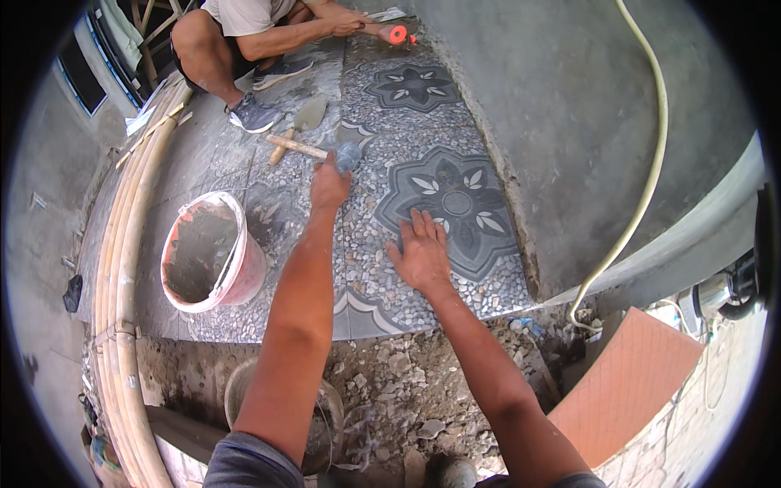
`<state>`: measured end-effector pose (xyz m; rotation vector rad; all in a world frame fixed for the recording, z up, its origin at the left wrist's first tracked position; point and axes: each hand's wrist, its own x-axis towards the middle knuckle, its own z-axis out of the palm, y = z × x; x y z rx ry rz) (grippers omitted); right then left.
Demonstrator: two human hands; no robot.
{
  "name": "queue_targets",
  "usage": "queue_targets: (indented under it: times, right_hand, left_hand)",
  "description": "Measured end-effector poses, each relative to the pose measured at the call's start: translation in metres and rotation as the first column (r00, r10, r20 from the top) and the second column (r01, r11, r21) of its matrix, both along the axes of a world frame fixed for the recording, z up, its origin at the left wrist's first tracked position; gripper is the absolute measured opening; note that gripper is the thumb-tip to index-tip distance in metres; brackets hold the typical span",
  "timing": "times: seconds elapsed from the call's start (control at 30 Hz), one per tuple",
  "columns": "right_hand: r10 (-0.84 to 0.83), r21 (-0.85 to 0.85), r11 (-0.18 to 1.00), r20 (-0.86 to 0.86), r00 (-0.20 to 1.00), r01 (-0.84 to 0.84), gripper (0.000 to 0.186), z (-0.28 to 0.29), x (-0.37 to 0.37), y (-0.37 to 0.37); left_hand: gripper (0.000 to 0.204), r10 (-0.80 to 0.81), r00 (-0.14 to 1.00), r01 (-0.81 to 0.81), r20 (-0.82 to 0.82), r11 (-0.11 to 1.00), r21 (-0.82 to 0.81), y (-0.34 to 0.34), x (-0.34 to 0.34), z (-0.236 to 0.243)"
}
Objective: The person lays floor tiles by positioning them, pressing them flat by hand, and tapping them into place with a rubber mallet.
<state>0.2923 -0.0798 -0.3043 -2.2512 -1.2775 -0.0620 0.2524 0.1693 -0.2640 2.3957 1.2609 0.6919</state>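
- Here the left hand (330, 185) is closing around a wooden-handled mallet (348, 156), its fingers wrapping in right beside the grey head; exactly how each finger is curling, I cannot tell.
- The mallet is hovering or resting low over the pebble-patterned floor, its handle pointing left and crossing above the wooden grip of a pointed trowel (311, 113); whether the two are touching, I cannot tell.
- The right hand (425, 254) is gripping nothing: it is lying palm down, thumb spreading away from the fingers, on the flower-patterned floor tile (457, 202).
- And that tile is sitting to the right of the mallet, running close alongside the grey wall (586, 122), with rubble (399, 382) showing beyond the paving's near edge.
- The step in hand, by my reading, is levelling: the palm is apparently feeling the surface while the mallet is waiting close by.
- The next move is probably calling for a grip farther down the handle, the right hand clearing the striking spot, and light, even taps that are sparing the tile's edges.
- Over on the left, a bucket (248, 275) is holding grey mortar (203, 244), standing within easy reach.
- Up top, a co-worker (268, 41) is crouching near an orange-red spool (398, 34).
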Motion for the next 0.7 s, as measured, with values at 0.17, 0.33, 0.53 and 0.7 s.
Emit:
queue_targets:
  times: [0.17, 0.33, 0.53, 0.7]
  right_hand:
    - [0.046, 0.038, 0.998, -0.020, 0.999, -0.045, 0.062, 0.009, -0.008, 0.010]
    - [-0.066, 0.262, 0.960, -0.150, 0.986, 0.104, 0.084, 0.003, 0.025, -0.023]
    - [0.116, 0.697, 0.715, -0.054, 0.992, -0.046, 0.106, 0.131, -0.028, -0.003]
    - [0.615, 0.366, 0.771, -0.218, 0.758, -0.520, 0.051, 0.154, -0.038, -0.058]
  left_hand:
    - [0.058, -0.145, 0.898, 0.186, 0.415, 0.981, -0.061, 0.011, -0.018, 0.033]
    - [0.047, -0.077, 0.570, 0.543, 0.818, 0.783, -0.304, -0.091, -0.028, 0.150]
    - [0.038, -0.122, 0.444, 0.698, 0.888, 0.669, -0.257, -0.069, -0.175, 0.218]
    - [0.031, -0.027, 0.383, 0.805, 0.923, 0.500, -0.319, -0.015, -0.167, 0.160]
